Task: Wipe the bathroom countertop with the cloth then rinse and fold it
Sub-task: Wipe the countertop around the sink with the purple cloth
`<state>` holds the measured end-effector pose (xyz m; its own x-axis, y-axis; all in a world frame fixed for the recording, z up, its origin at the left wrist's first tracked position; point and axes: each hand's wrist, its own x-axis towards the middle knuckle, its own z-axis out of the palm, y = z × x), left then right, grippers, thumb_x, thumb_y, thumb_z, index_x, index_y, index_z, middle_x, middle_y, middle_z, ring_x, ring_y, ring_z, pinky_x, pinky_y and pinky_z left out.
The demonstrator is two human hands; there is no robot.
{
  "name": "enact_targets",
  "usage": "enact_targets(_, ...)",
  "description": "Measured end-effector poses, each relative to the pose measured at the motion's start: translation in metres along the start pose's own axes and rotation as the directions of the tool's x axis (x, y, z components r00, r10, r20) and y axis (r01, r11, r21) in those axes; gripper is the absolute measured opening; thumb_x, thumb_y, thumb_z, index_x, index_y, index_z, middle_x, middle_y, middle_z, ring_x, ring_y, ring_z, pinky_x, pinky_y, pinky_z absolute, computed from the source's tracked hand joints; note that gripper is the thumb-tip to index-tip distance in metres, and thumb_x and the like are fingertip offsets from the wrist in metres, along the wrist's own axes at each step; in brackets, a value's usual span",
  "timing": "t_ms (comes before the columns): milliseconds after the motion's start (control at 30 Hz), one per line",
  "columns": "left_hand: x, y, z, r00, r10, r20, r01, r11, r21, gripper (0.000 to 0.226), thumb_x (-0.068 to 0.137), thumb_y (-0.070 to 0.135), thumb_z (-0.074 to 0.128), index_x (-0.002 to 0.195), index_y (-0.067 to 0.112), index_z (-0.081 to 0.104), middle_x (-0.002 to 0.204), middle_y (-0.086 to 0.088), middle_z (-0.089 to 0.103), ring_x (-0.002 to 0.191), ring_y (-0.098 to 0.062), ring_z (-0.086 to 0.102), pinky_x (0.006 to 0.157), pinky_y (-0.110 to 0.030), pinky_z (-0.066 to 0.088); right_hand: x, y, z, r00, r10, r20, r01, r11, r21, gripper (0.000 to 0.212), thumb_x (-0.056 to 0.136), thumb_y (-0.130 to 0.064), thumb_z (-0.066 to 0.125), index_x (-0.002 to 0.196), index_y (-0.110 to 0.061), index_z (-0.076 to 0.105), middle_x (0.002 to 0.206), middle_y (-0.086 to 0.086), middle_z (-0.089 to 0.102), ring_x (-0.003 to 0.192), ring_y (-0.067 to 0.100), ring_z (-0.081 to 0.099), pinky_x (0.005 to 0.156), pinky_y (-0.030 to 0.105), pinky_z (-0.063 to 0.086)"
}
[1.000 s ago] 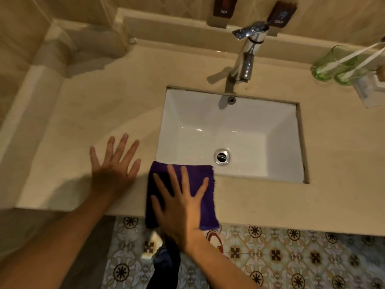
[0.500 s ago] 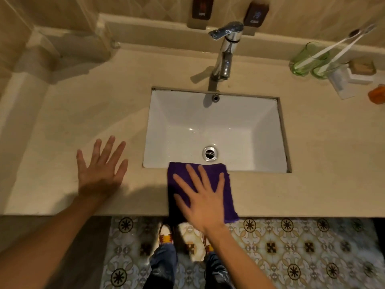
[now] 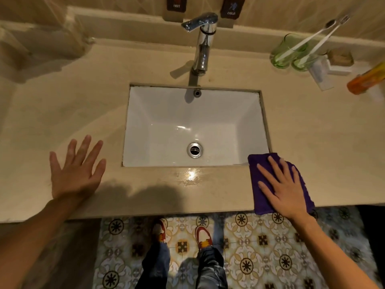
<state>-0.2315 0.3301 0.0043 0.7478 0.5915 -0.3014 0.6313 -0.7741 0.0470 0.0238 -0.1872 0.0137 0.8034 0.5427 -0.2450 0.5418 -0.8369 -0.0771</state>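
Cloth (image 3: pixel 258 184), purple, lay flat on countertop (image 3: pixel 312 147) front edge, just beside sink (image 3: pixel 193 126) near right corner. Pressed under right hand (image 3: pixel 285 188), fingers straight and spread. Left hand (image 3: pixel 76 174) flat on countertop left of sink, fingers splayed, holding nothing.

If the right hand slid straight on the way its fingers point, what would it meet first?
The right hand lies flat on the purple cloth, fingers aimed up-left; probably the sink rim, then the open basin.
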Motion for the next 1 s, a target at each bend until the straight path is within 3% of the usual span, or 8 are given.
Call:
enact_targets(200, 0.002, 0.004, 0.004, 0.999, -0.012, -0.050, 0.009, 0.999, -0.053, 0.062, 0.096, 0.065, 0.007, 0.156, 0.054, -0.004, 0.167, 0.021, -0.012, 0.156, -0.011, -0.013, 0.111, -0.040, -0.033, -0.014, -0.078, 0.020, 0.993, 0.097, -0.066, -0.098, 0.995, -0.005, 0.059, 0.102, -0.059, 0.018, 0.158, -0.042, 0.018, 0.169, -0.006, 0.013, 0.158, 0.024, 0.000, 0.120, 0.069, 0.004)
enact_targets(300, 0.003, 0.003, 0.008, 0.997, -0.003, -0.081, -0.004, 0.996, -0.084, 0.062, 0.097, 0.063, 0.011, 0.157, 0.051, 0.003, 0.169, 0.018, -0.006, 0.157, -0.014, -0.007, 0.117, -0.050, -0.022, -0.013, -0.156, 0.026, 0.999, 0.011, -0.051, -0.010, 1.000, 0.022, 0.059, 0.102, -0.059, 0.023, 0.158, -0.044, 0.019, 0.169, -0.007, 0.014, 0.157, 0.028, 0.004, 0.117, 0.073, 0.006)
enact_targets(467, 0.004, -0.003, 0.020, 0.964, 0.106, -0.245, -0.101, 0.994, 0.034, 0.058, 0.106, 0.049, 0.025, 0.160, 0.029, 0.026, 0.169, -0.005, 0.019, 0.156, -0.035, 0.016, 0.120, -0.069, 0.004, -0.005, -0.297, 0.032, 0.990, -0.135, -0.024, 0.137, 0.987, 0.082, 0.058, 0.102, -0.061, 0.029, 0.157, -0.048, 0.020, 0.170, -0.006, 0.012, 0.156, 0.036, 0.005, 0.110, 0.081, 0.004)
enact_targets(600, 0.004, -0.007, 0.026, 0.926, 0.164, -0.340, -0.141, 0.986, 0.093, 0.055, 0.107, 0.043, 0.032, 0.160, 0.029, 0.026, 0.168, -0.007, 0.022, 0.154, -0.038, 0.024, 0.118, -0.070, 0.011, 0.003, -0.372, 0.032, 0.978, -0.206, -0.020, 0.206, 0.967, 0.146, 0.054, 0.102, -0.061, 0.030, 0.154, -0.049, 0.026, 0.170, -0.007, 0.009, 0.156, 0.037, 0.003, 0.108, 0.083, -0.002)
enact_targets(833, 0.004, -0.011, 0.022, 0.948, 0.160, -0.275, -0.156, 0.987, 0.035, 0.058, 0.105, 0.050, 0.024, 0.161, 0.035, 0.016, 0.170, -0.001, 0.014, 0.156, -0.032, 0.016, 0.118, -0.069, 0.009, 0.006, -0.367, 0.029, 0.968, -0.249, -0.003, 0.247, 0.957, 0.151, 0.053, 0.101, -0.065, 0.029, 0.153, -0.055, 0.022, 0.170, -0.011, 0.007, 0.157, 0.031, -0.005, 0.113, 0.078, -0.006)
enact_targets(1000, 0.004, -0.008, 0.018, 0.970, 0.097, -0.221, -0.111, 0.992, -0.051, 0.060, 0.102, 0.054, 0.024, 0.160, 0.042, 0.015, 0.170, 0.007, 0.012, 0.157, -0.026, 0.012, 0.119, -0.066, 0.005, -0.007, -0.282, 0.027, 0.972, -0.234, -0.030, 0.235, 0.970, 0.064, 0.053, 0.101, -0.067, 0.029, 0.153, -0.057, 0.022, 0.168, -0.014, 0.016, 0.157, 0.023, 0.008, 0.118, 0.071, 0.005)
